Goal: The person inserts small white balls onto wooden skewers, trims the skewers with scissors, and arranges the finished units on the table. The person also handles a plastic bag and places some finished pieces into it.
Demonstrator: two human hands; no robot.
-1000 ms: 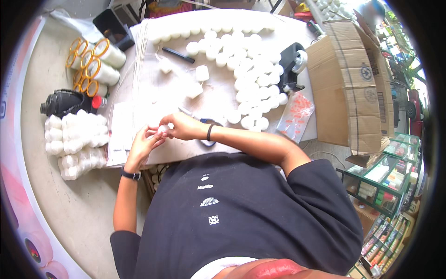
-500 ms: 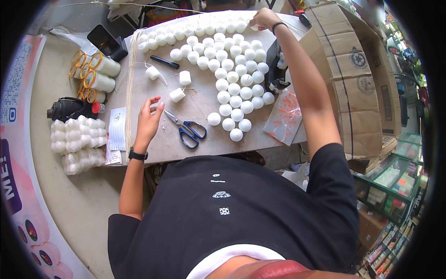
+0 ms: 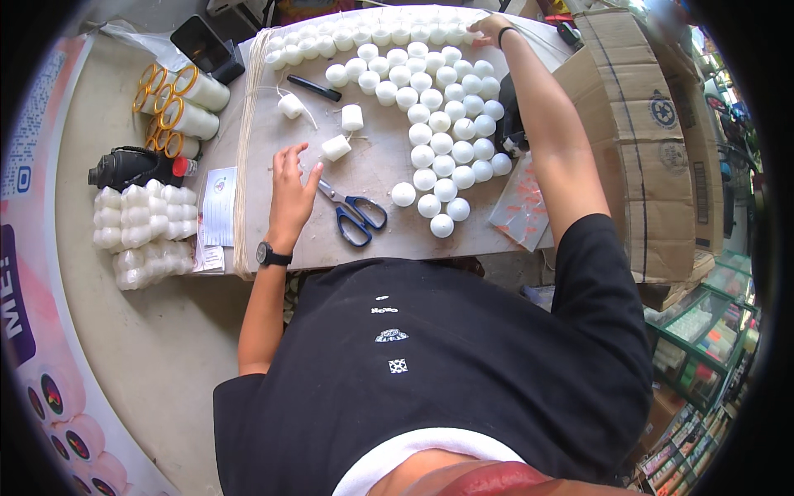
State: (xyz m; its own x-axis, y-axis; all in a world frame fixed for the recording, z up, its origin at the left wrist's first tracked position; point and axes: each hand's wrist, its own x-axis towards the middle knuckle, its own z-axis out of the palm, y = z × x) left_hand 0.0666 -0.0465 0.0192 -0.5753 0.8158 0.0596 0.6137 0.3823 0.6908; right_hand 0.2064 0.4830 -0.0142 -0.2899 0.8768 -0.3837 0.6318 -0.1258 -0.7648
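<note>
My left hand hovers over the near left of the table with its fingers spread and nothing in them. Blue-handled scissors lie just to its right. Beyond it are three loose white cylindrical candles with wicks, and a black marker pen. At the far edge, my right hand has its fingers bent around a small white candle at the right end of a row of candles. Many white round-topped candles stand in a wedge-shaped group in the middle.
A bundle of pale cord runs across the table's left side. Left of it are jars with yellow rims, wrapped white candles, a black bottle and a phone-like screen. Cardboard boxes flank the right side.
My right hand has brought a small white item to the end of the far row. My left hand's fingers have spread wider. The whole view has shifted a little.
</note>
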